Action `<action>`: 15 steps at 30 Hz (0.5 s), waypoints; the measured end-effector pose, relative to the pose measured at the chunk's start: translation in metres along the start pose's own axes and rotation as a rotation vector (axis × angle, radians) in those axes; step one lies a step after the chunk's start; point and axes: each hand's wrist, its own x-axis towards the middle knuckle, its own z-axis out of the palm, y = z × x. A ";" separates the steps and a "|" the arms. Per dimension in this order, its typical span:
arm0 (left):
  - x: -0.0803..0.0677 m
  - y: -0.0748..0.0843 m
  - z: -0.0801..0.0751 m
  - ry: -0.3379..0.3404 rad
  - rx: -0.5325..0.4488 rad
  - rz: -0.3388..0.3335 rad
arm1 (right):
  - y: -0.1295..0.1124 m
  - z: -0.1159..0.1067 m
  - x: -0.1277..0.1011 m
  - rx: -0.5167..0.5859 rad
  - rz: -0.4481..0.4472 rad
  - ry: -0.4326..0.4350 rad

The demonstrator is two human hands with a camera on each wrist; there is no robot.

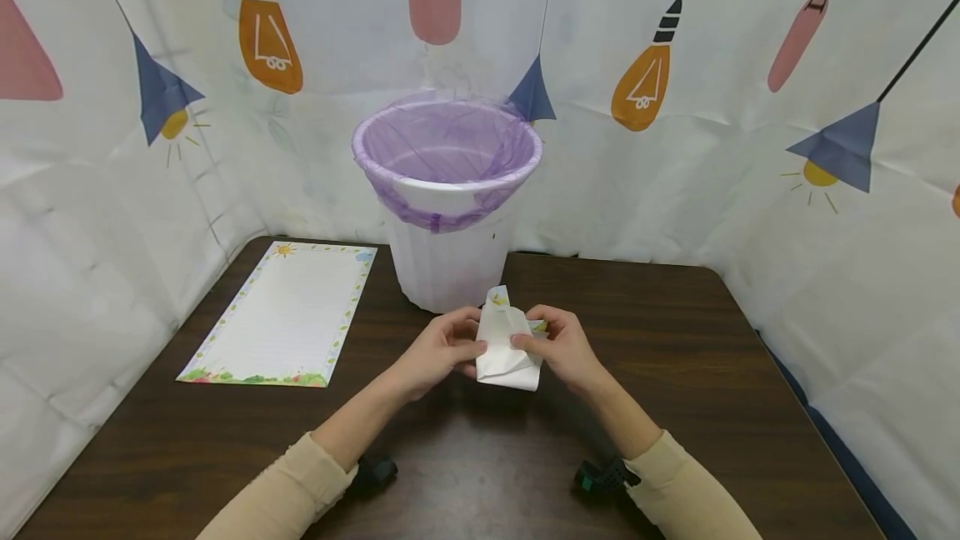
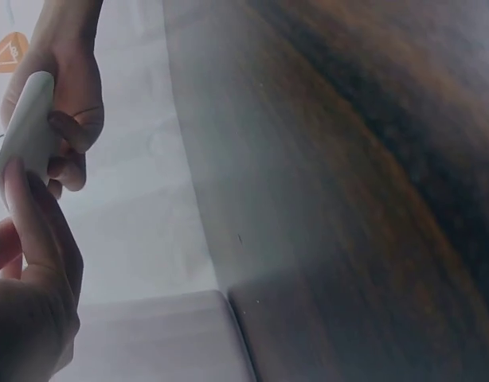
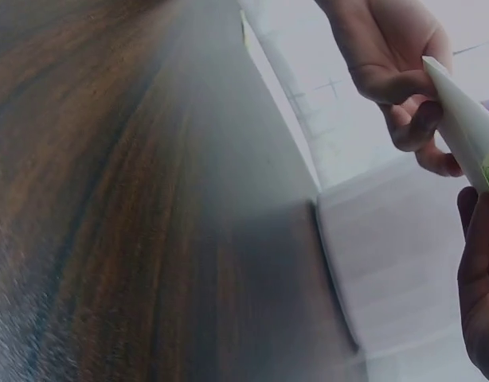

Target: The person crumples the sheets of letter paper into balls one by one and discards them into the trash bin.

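A folded, crumpled white paper (image 1: 508, 350) with a coloured border is held just above the dark table (image 1: 675, 357), in front of the bin. My left hand (image 1: 467, 348) pinches its left edge and my right hand (image 1: 529, 343) pinches its right side. In the left wrist view the paper (image 2: 25, 131) shows edge-on between my left hand (image 2: 21, 207) below and the right hand (image 2: 69, 103) above. Seen from the right wrist, the paper (image 3: 467, 127) runs between the left hand (image 3: 388, 64) and my right hand (image 3: 479, 263).
A white bin (image 1: 450, 261) lined with a purple bag (image 1: 447, 144) stands at the table's back middle, just behind the hands. A flat sheet of bordered paper (image 1: 288, 315) lies at the left. Printed white curtains wall the table on three sides.
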 end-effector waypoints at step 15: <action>0.005 -0.004 0.001 0.143 -0.142 -0.038 | 0.002 0.005 0.000 0.080 0.022 -0.005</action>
